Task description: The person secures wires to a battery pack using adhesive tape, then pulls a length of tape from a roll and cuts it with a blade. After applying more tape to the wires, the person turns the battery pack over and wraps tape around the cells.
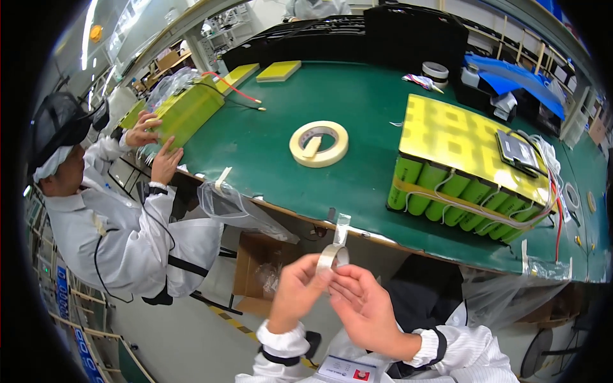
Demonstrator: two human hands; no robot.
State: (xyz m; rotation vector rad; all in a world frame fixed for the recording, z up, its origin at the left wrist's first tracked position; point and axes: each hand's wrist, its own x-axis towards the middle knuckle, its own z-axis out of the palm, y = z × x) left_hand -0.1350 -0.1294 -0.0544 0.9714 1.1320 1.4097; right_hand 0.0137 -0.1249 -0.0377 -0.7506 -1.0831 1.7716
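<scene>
Clear tape roll (small, strip lifted) between hands.

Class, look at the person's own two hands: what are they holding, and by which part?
A small tape roll, pinched at its rim by the left hand; the right hand fingers touch its other side.

Both arms come up from the bottom edge in white sleeves with dark bands at the cuffs. The left hand is raised with its back toward the camera, and its fingers curl in and pinch together at the top. The right hand sits just beside it, palm turned up and toward the left hand. Its fingers are bent and reach over to meet the left fingertips. The two hands touch in front of the chest, wrists apart.
</scene>
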